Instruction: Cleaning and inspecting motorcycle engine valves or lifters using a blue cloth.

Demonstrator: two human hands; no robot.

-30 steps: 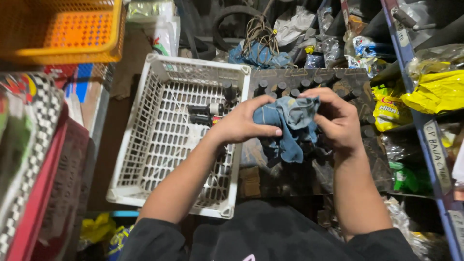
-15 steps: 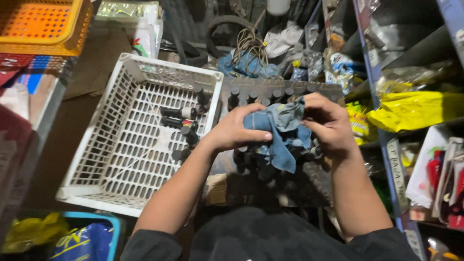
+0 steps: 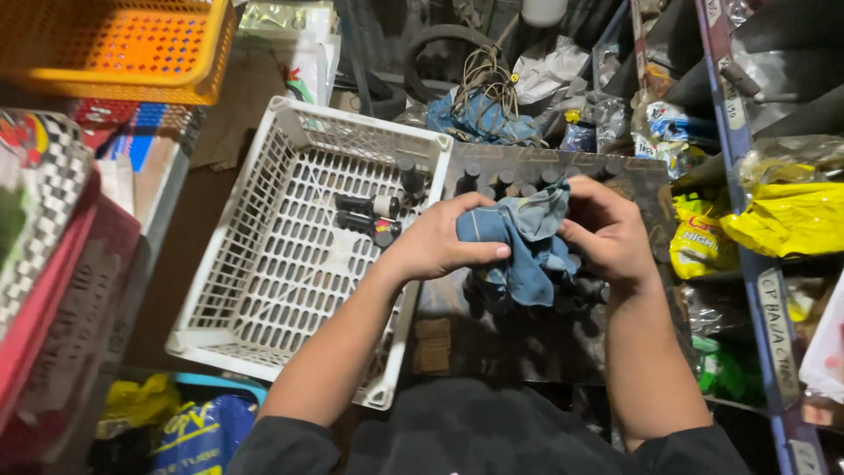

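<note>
Surface: dark tray [image 3: 527, 339] of black cylinders, beside white basket [image 3: 290, 255].
Room: crowded shelves [image 3: 747, 264], orange basket [image 3: 123, 44].
Cloth [image 3: 527, 242]: blue, crumpled, held above the tray.
Left hand [image 3: 440, 242]: closed on cloth.
Right hand [image 3: 607, 229]: closed on cloth.

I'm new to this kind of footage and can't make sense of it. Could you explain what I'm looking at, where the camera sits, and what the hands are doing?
There is no machine here: a person works with two bare hands, and the single camera is worn on their head, looking down.

The left hand and the right hand both grip a crumpled blue cloth rag between them. Whatever may be wrapped inside it is hidden.

Beneath the hands lies a dark, greasy tray with short black cylindrical parts standing along its far edge. To the left sits a white plastic lattice crate holding a few more small dark cylinders. An orange plastic basket is at top left, and yellow packets lie on blue metal shelves at right.
</note>
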